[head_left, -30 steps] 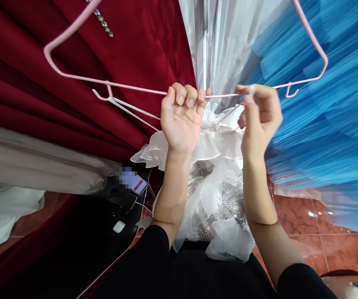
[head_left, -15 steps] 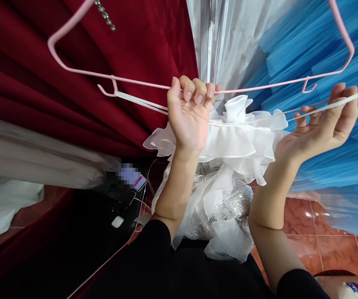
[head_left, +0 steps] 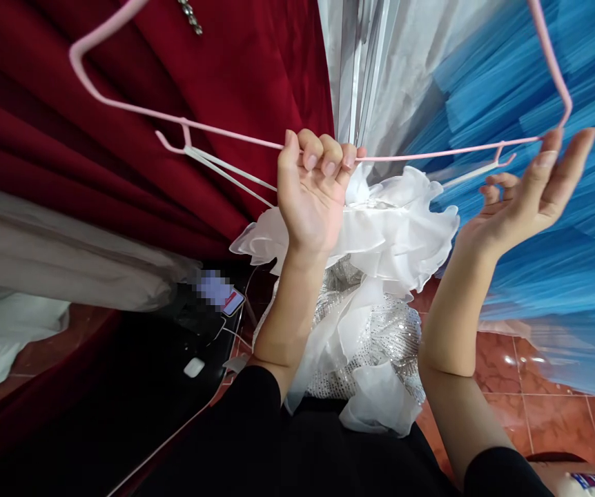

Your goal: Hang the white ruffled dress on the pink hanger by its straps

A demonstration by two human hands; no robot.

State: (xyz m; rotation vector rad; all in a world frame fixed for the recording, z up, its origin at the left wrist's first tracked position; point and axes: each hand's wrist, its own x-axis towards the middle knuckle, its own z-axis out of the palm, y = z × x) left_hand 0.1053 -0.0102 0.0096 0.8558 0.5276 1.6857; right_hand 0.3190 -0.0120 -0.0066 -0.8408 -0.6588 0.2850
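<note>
My left hand (head_left: 315, 186) is closed around the bottom bar of a pink clothes hanger (head_left: 411, 156). Below the bar hangs a white ruffled dress (head_left: 380, 235) with silver sequins, partly hidden behind my left forearm. One white strap loop (head_left: 230, 169) runs over the hanger's left hook; another white strap (head_left: 471, 174) is looped at the right hook. Beside the hanger's right end my right hand (head_left: 528, 186) is open, thumb and fingers apart, with no strap between them. The thumb tip seems to touch or nearly touch the hanger's corner.
Dark red cloth (head_left: 215, 76) hangs at the left, blue tulle (head_left: 561, 241) at the right. A lit phone (head_left: 232, 302) and a small white case (head_left: 194, 367) lie on a black surface (head_left: 137, 400). Red floor tiles (head_left: 551, 421) show at lower right.
The right strap, earlier stretched over the fingers of my right hand, is now on the right hook and released. The hanger's right end has shifted left. My left hand keeps its grip.
</note>
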